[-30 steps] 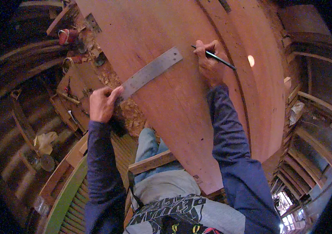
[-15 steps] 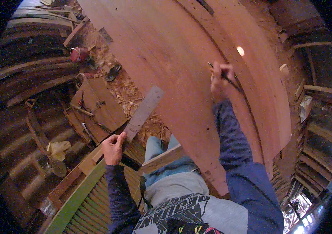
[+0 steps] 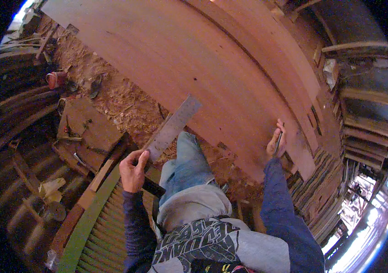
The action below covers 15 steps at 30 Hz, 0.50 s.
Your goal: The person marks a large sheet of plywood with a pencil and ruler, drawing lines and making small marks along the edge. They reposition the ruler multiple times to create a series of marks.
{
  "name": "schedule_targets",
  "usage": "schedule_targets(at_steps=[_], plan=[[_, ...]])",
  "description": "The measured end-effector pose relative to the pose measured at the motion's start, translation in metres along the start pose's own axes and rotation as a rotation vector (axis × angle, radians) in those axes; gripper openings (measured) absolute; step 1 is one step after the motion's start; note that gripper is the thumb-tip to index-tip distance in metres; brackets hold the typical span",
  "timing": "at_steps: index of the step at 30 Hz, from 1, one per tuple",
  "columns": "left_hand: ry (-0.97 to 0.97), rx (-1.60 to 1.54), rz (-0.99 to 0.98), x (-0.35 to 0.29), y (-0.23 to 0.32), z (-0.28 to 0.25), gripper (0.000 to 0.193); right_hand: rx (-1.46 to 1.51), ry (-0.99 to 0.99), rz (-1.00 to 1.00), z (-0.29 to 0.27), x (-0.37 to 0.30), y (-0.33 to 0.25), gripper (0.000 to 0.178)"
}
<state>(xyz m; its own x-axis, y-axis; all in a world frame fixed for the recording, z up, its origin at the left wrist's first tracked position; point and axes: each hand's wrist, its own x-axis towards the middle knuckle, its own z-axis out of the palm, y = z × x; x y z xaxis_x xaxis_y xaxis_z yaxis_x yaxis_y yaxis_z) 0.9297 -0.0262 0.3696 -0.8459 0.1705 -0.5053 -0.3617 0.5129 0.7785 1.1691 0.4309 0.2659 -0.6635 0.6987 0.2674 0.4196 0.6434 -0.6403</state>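
My left hand (image 3: 133, 170) is pinched around a try square with a wide grey metal blade (image 3: 174, 128). The blade slants up to the right, its end overlapping the edge of a large reddish wooden board (image 3: 189, 59). A dark bar (image 3: 153, 187), seemingly the square's stock, shows just below that hand. My right hand (image 3: 277, 141) is closed on a thin dark pencil (image 3: 279, 140), over the board's near right part. A long curved dark line runs along the board, beyond that hand.
Left of me stands a wooden box (image 3: 89, 125) with tools on top. A red bucket (image 3: 56, 79) sits farther back among wood shavings (image 3: 125, 102). Beside my left arm lies a green-edged ribbed panel (image 3: 96, 218). Stacked planks (image 3: 319, 204) and shelves (image 3: 369, 113) fill the right side.
My right hand has come back toward me with the pencil, from the board's middle to its near right part. The view has shifted, while my left hand keeps the square.
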Motion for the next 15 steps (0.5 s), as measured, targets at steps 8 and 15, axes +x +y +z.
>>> schedule_targets(at_steps=[8, 15], plan=[[-0.137, -0.038, -0.035, -0.085, -0.039, 0.050, 0.034, -0.211, -0.032, -0.127, -0.036, -0.021, 0.010, 0.023], [-0.169, -0.001, 0.031, -0.097, -0.040, 0.102, 0.036, -0.078, 0.017, -0.131, -0.033, -0.023, 0.009, 0.023]])
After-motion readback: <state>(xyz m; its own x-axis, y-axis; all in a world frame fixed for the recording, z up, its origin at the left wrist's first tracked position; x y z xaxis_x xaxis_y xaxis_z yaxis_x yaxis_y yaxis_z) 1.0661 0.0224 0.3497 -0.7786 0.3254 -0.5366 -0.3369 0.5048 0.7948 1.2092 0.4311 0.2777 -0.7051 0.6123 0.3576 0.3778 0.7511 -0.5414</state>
